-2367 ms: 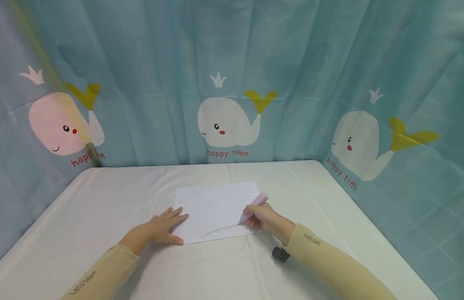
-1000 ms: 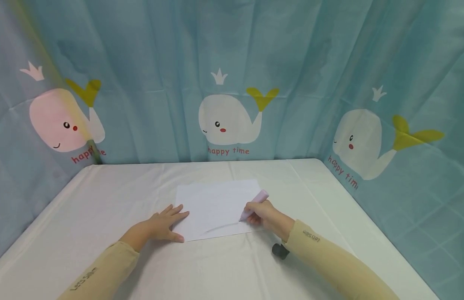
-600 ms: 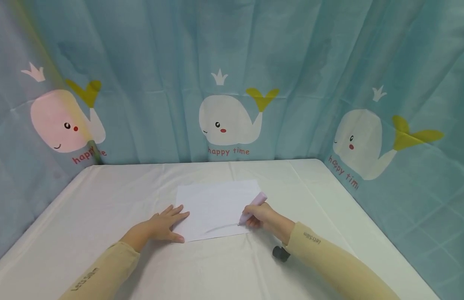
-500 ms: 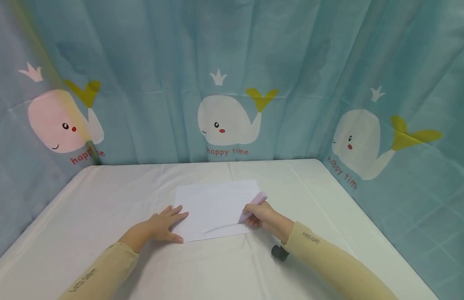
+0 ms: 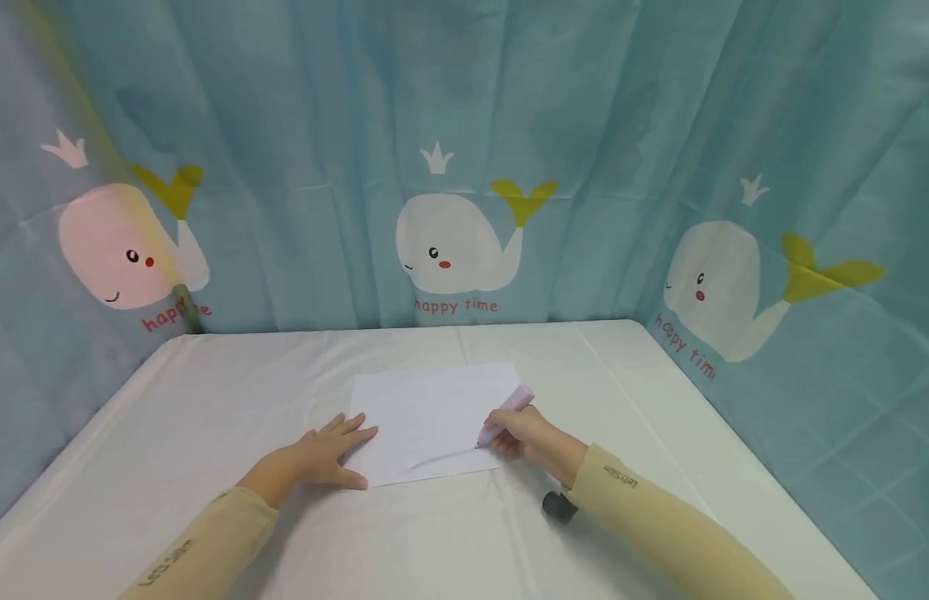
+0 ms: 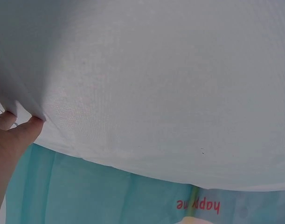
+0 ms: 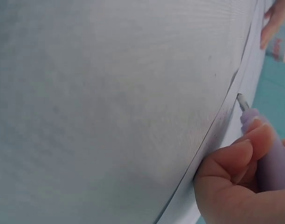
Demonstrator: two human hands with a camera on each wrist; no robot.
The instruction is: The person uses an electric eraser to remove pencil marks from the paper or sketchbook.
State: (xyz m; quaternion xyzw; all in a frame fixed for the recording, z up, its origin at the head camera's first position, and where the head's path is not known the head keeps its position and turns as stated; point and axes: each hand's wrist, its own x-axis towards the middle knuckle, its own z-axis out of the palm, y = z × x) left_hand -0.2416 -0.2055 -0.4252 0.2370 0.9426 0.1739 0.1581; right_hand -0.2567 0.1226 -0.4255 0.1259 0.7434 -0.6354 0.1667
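A white sheet of paper (image 5: 427,412) lies on the white-covered table. My left hand (image 5: 325,454) rests on its lower left edge with fingers spread; the left wrist view shows only some fingertips (image 6: 32,123). My right hand (image 5: 520,435) grips a thick lilac pen-shaped tool (image 5: 519,397) near the sheet's lower right. In the right wrist view, thumb and fingers pinch the tool (image 7: 273,161), which has a slim grey tip. That tip stands at the right end of a faint grey line (image 5: 442,458) on the paper. Whether the line is drawn or cut I cannot tell.
A black cylindrical object (image 5: 557,506) shows under my right wrist, partly hidden by the sleeve. White cloth covers the table (image 5: 247,383). Behind it and along both sides hangs a blue curtain (image 5: 299,167) with printed whales.
The lilac tool's tip shifts only slightly at the line's right end. My left hand and the paper keep their places, and the head view tilts a little.
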